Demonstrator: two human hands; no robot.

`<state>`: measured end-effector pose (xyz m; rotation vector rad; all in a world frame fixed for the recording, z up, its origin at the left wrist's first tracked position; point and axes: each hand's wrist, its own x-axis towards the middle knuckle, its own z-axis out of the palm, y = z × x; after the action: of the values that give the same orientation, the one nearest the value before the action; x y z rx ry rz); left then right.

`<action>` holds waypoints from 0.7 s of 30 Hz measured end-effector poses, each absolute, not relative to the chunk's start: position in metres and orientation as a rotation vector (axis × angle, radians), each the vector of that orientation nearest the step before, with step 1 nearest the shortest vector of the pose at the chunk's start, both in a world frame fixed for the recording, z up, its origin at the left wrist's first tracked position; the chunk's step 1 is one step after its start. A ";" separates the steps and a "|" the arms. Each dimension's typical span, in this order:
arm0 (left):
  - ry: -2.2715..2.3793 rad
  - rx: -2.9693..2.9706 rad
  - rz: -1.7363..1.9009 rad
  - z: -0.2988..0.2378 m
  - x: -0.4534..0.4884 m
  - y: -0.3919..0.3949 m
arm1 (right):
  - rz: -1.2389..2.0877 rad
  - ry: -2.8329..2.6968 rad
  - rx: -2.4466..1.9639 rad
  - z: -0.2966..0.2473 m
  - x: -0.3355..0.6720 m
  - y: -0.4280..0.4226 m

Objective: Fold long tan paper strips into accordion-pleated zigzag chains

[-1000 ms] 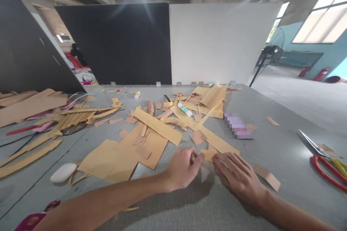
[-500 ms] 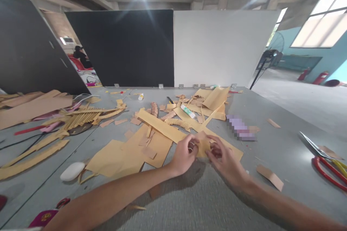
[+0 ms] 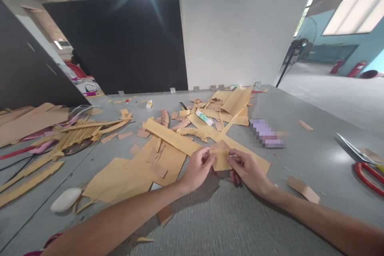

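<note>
Head view. We record a small yellow-tan paper rectangle (image 3: pixel 221 161) pinched between two hands, near the front of the grey table (image 3: pixel 228 228). The left hand (image 3: pixel 198 168) grips its left edge between thumb and forefinger; the right hand (image 3: pixel 247 169) grips the right edge likewise, its remaining fingers curled below. We cannot tell whether the paper's lower edge touches the tabletop. A pinkish-brown paper scrap (image 3: pixel 220 144) shows just behind it.

Beyond the left hand we note a long tan paper strip (image 3: pixel 172 136) lying slantwise over a larger paper sheet (image 3: pixel 174 166). Farther back are a pleated tan strip (image 3: pixel 193 133), bent in a curve, a pleated brown strip (image 3: pixel 165 118), and a white-and-green glue stick (image 3: pixel 204 118) on its side among the scraps.

To the right of the pile we find a purple item (image 3: pixel 267 133), blurred by pixelation, and near the table's right side red-handled scissors (image 3: pixel 367 178), partly cut off by the frame. To the left we log a white rounded object (image 3: pixel 66 200), resembling a computer mouse, and a ribbed assembly of paper strips (image 3: pixel 81 136). Black (image 3: pixel 126 44) and white panels (image 3: pixel 240 40) stand at the back.
</note>
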<state>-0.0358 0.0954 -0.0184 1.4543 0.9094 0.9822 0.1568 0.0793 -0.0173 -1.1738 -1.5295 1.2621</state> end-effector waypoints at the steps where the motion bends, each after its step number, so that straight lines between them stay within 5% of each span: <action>1: 0.898 1.449 0.966 -0.018 -0.036 0.095 | 1.270 -1.517 -1.172 -0.018 0.157 0.080; 21: 0.838 1.346 0.975 -0.013 -0.037 0.096 | 1.291 -1.462 -1.141 -0.011 0.160 0.073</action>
<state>-0.0366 0.0965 -0.0135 1.3462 0.8376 0.9755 0.1598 0.0729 -0.0110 -1.1406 -1.4615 1.2911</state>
